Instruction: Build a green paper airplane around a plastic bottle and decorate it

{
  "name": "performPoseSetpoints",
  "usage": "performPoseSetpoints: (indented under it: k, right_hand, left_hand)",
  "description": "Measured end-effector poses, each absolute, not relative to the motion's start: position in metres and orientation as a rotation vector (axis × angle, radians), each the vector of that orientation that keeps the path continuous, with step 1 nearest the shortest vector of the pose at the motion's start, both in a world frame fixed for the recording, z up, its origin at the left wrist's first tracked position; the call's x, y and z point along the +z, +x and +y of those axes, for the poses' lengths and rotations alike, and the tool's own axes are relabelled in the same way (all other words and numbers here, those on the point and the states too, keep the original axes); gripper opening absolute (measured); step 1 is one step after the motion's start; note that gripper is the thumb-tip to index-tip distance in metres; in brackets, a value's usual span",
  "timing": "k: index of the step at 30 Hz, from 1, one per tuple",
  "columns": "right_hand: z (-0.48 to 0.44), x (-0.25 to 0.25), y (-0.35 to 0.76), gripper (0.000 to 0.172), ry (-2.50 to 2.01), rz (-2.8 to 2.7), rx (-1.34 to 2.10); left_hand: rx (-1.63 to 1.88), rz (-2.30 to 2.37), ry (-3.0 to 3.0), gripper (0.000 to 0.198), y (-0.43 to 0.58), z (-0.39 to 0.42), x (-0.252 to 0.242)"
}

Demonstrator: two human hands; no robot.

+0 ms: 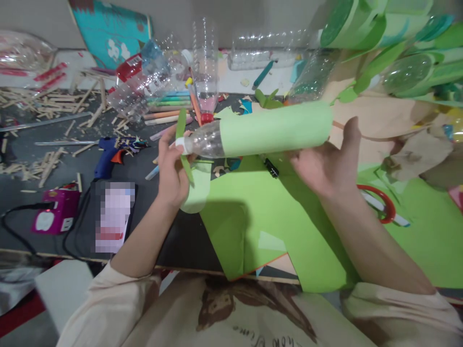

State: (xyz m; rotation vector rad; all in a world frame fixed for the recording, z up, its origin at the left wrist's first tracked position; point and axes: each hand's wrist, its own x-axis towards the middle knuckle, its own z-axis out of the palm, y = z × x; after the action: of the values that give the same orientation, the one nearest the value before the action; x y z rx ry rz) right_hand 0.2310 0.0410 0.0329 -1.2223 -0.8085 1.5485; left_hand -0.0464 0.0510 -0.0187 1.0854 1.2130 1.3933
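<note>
While my left fingers (164, 153) pinch the clear bottle's (208, 140) cap (182, 144), my right fingers (350, 139) spread wide under the sleeve (277, 127) (green paper).

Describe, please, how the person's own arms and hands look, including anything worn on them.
Both the left hand and the right hand are bare, with no gloves or watch visible. Loose, pale cream sleeves end around the elbows, leaving the forearms uncovered. No cables or clear markings show on them.
</note>
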Motion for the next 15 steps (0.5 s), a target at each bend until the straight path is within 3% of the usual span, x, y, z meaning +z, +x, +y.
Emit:
performPoseSetpoints:
  k: [5, 7, 12, 15]
  right_hand:
    - [0.044, 0.032, 0.235, 0.026, -1.25, -0.621, 1.389]
    - [0.045, 0.031, 0.235, 0.029, -1.303, -0.607, 1.387]
    - [0.038, 0.023, 0.224, 0.033, -1.462, -0.687, 1.49]
    - [0.024, 0.015, 0.21, 0.045, -1.379, -0.922, 1.725]
  left_hand:
    - [1.101, 1.123, 1.519, 0.091, -0.026, 0.025, -0.021]
    - [0.983, 1.0, 1.684, 0.089, -0.021, 0.015, -0.02]
    - [1.059, 0.873, 1.807, 0.059, -0.022, 0.011, -0.022]
    - [1.02, 0.866, 1.713, 0.058, -0.021, 0.012, -0.024]
